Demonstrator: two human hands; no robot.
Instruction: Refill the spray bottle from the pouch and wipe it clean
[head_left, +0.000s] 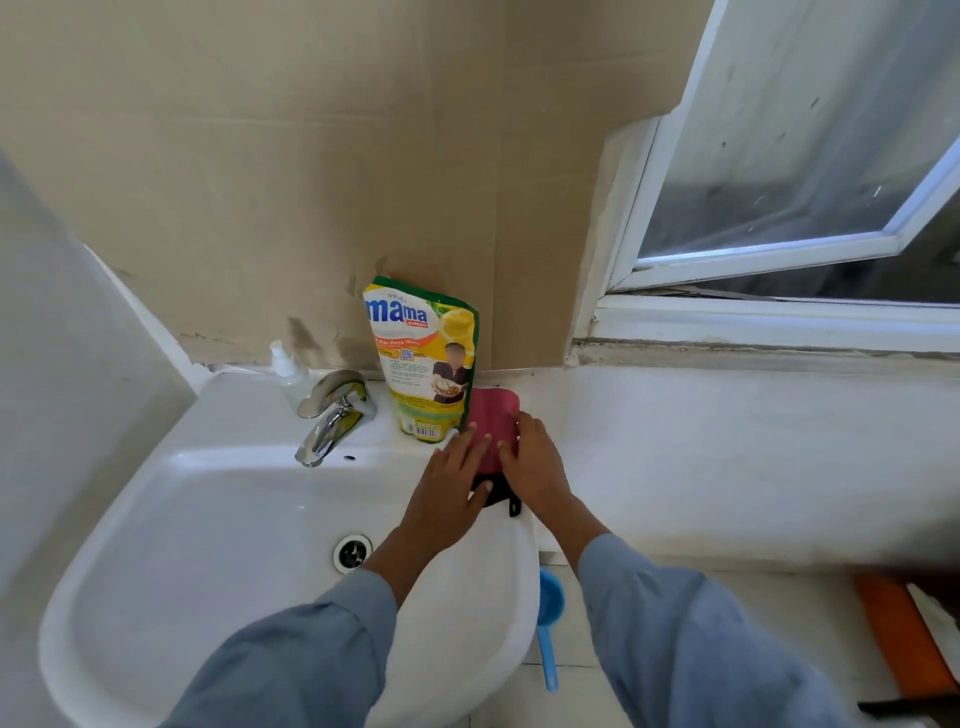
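Observation:
A yellow and green refill pouch stands upright on the back rim of the white sink, leaning at the wall. Behind the tap stands a small clear spray bottle with its cap on. To the right of the pouch a pink cloth with a black edge lies flat on the sink's rim. My left hand lies on the cloth's left side with fingers straight. My right hand presses flat on its right side.
A chrome tap stands between bottle and pouch. A white ledge runs to the right under a window. Below the sink a blue scoop sits on the floor, an orange object at lower right.

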